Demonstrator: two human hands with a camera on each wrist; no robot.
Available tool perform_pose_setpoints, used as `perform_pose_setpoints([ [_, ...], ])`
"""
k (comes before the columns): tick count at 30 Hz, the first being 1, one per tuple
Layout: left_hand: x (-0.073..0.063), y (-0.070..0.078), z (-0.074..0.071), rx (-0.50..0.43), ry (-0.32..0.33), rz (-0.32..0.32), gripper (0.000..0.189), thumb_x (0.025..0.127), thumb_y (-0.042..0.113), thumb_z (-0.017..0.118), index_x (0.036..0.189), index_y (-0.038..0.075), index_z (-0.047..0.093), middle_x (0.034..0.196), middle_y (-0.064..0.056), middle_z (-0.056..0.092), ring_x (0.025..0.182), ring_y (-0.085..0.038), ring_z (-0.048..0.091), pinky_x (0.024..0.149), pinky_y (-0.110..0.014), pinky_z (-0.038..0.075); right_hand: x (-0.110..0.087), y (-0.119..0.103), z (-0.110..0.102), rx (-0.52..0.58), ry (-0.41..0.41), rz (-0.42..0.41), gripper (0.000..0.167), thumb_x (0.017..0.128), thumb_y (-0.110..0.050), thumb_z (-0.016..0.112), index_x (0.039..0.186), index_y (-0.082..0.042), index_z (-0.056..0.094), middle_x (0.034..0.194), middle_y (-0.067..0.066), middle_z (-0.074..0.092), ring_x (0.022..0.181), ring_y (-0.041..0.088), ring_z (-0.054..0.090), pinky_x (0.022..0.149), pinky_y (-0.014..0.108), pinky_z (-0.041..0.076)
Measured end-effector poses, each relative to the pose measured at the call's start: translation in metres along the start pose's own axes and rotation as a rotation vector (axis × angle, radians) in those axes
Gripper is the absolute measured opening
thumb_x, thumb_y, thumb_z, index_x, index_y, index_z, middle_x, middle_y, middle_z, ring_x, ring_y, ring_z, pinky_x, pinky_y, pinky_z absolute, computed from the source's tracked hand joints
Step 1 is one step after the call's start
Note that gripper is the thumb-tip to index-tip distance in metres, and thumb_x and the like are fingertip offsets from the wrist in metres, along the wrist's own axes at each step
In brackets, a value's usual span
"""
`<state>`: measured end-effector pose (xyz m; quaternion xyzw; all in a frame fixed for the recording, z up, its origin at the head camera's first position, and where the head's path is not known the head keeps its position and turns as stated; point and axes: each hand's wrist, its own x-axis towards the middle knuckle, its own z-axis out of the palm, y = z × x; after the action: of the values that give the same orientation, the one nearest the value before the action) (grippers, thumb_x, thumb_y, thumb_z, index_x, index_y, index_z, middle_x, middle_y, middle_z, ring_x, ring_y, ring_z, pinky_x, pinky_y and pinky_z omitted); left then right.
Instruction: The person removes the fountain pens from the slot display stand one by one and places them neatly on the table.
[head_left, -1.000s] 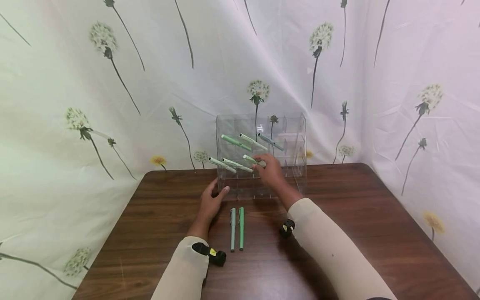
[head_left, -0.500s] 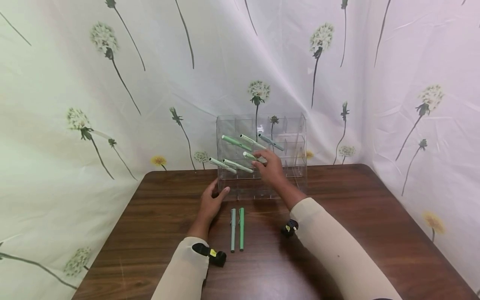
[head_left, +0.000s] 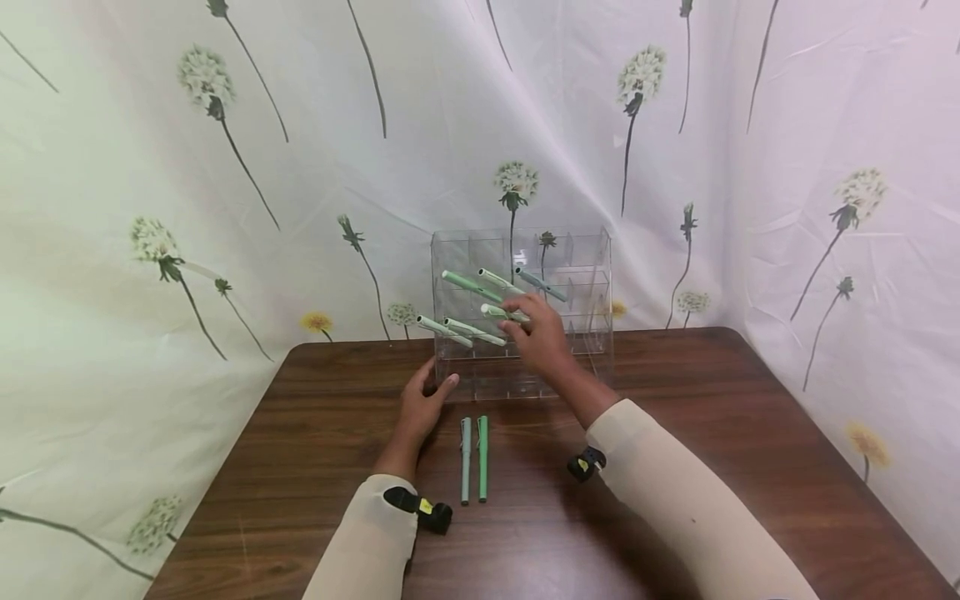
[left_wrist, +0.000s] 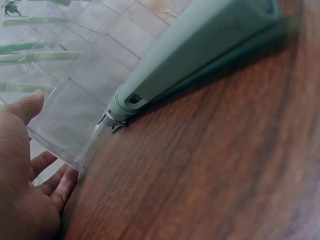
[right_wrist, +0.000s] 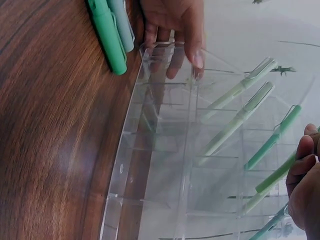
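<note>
A clear plastic organizer (head_left: pixel 491 387) with stepped compartments stands at the table's far side. My left hand (head_left: pixel 422 404) holds its lower left corner, the thumb in front and the other fingers around the side. My right hand (head_left: pixel 538 333) pinches a light green pen (head_left: pixel 491 311) over the middle of the organizer; in the right wrist view that hand (right_wrist: pixel 305 185) is partly cut off. Left of it two pale green pens (head_left: pixel 442 330) lean in a lower row. Above are a green pen (head_left: pixel 468 285), a pale pen (head_left: pixel 497 279) and a blue-grey pen (head_left: pixel 542 284).
A grey-green pen (head_left: pixel 466 462) and a bright green pen (head_left: pixel 483 458) lie side by side on the brown wooden table (head_left: pixel 315 467), in front of the organizer. A white curtain (head_left: pixel 315 167) printed with dandelions hangs behind it.
My right hand has risen slightly, and the light green pen in it has shifted a little to the left and flattened. My left hand and the other pens have stayed in place.
</note>
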<state>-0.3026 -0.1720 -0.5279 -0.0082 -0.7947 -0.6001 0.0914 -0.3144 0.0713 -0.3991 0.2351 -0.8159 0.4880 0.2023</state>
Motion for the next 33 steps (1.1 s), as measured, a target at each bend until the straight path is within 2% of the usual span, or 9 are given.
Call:
perform_pose_setpoints([
  [2, 0.0, -0.001, 0.0, -0.004, -0.001, 0.001, 0.073, 0.103, 0.037, 0.078, 0.166, 0.017, 0.048, 0.167, -0.018, 0.051, 0.154, -0.039, 0.049, 0.128, -0.059, 0.037, -0.001, -0.003, -0.001, -0.012, 0.001, -0.012, 0.022, 0.103, -0.005, 0.074, 0.125, -0.004, 0.072, 0.125, 0.014, 0.063, 0.084, 0.026, 0.074, 0.074, 0.033, 0.062],
  [5, 0.001, -0.001, 0.0, -0.008, 0.0, 0.0, 0.073, 0.103, 0.038, 0.079, 0.166, 0.018, 0.048, 0.167, -0.018, 0.051, 0.154, -0.038, 0.049, 0.128, -0.06, 0.037, -0.003, -0.009, -0.004, -0.032, 0.004, -0.032, 0.022, 0.103, -0.006, 0.075, 0.125, -0.005, 0.071, 0.128, 0.013, 0.064, 0.06, 0.015, 0.056, 0.061, 0.027, 0.051],
  [7, 0.001, -0.001, 0.0, -0.009, 0.001, 0.002, 0.073, 0.103, 0.038, 0.079, 0.166, 0.018, 0.049, 0.167, -0.018, 0.051, 0.154, -0.038, 0.049, 0.128, -0.06, 0.037, -0.005, -0.012, -0.005, -0.058, 0.009, -0.05, 0.022, 0.103, -0.007, 0.076, 0.124, -0.005, 0.071, 0.127, 0.013, 0.065, 0.052, 0.013, 0.041, 0.055, 0.027, 0.042],
  [10, 0.001, -0.001, 0.0, -0.011, 0.0, 0.009, 0.073, 0.103, 0.038, 0.079, 0.166, 0.017, 0.049, 0.167, -0.018, 0.052, 0.153, -0.039, 0.05, 0.127, -0.06, 0.038, -0.008, -0.015, -0.007, -0.082, 0.019, -0.072, 0.023, 0.1, -0.008, 0.079, 0.121, -0.004, 0.07, 0.121, 0.014, 0.066, 0.052, 0.008, 0.036, 0.054, 0.026, 0.039],
  [16, 0.002, -0.002, -0.001, -0.009, -0.006, 0.013, 0.073, 0.103, 0.038, 0.079, 0.166, 0.018, 0.048, 0.167, -0.018, 0.052, 0.152, -0.039, 0.051, 0.127, -0.061, 0.038, -0.021, -0.016, -0.008, -0.002, 0.01, -0.026, 0.026, 0.099, -0.011, 0.082, 0.118, -0.004, 0.067, 0.069, 0.004, 0.049, 0.048, 0.008, 0.031, 0.049, 0.027, 0.032],
  [19, 0.002, -0.003, -0.001, 0.0, -0.009, 0.011, 0.074, 0.103, 0.04, 0.078, 0.167, 0.019, 0.048, 0.168, -0.018, 0.051, 0.152, -0.039, 0.051, 0.126, -0.061, 0.039, -0.027, -0.015, -0.007, 0.051, 0.002, 0.007, 0.027, 0.098, -0.014, 0.084, 0.117, -0.005, 0.067, 0.057, 0.001, 0.043, 0.047, 0.008, 0.035, 0.048, 0.027, 0.034],
  [24, 0.002, -0.004, -0.001, 0.008, -0.009, -0.013, 0.075, 0.102, 0.042, 0.079, 0.167, 0.02, 0.047, 0.168, -0.017, 0.051, 0.152, -0.039, 0.051, 0.127, -0.06, 0.038, -0.035, -0.015, -0.005, 0.124, -0.015, 0.04, 0.027, 0.095, -0.014, 0.087, 0.113, -0.003, 0.069, 0.074, 0.009, 0.066, 0.053, 0.014, 0.055, 0.049, 0.027, 0.045],
  [30, 0.001, -0.001, 0.0, 0.013, -0.001, -0.019, 0.074, 0.102, 0.04, 0.079, 0.167, 0.02, 0.048, 0.168, -0.016, 0.052, 0.153, -0.038, 0.05, 0.128, -0.059, 0.037, -0.046, -0.012, -0.001, 0.152, -0.058, 0.118, 0.029, 0.094, -0.016, 0.088, 0.114, -0.006, 0.069, 0.076, 0.013, 0.069, 0.058, 0.032, 0.065, 0.05, 0.029, 0.051],
  [33, 0.001, 0.0, 0.0, 0.012, 0.004, -0.015, 0.072, 0.103, 0.039, 0.079, 0.166, 0.02, 0.049, 0.167, -0.016, 0.053, 0.153, -0.037, 0.051, 0.128, -0.058, 0.037, -0.049, -0.01, 0.001, 0.184, -0.082, 0.141, 0.035, 0.094, -0.014, 0.088, 0.121, -0.004, 0.067, 0.087, 0.013, 0.071, 0.059, 0.029, 0.067, 0.051, 0.036, 0.056],
])
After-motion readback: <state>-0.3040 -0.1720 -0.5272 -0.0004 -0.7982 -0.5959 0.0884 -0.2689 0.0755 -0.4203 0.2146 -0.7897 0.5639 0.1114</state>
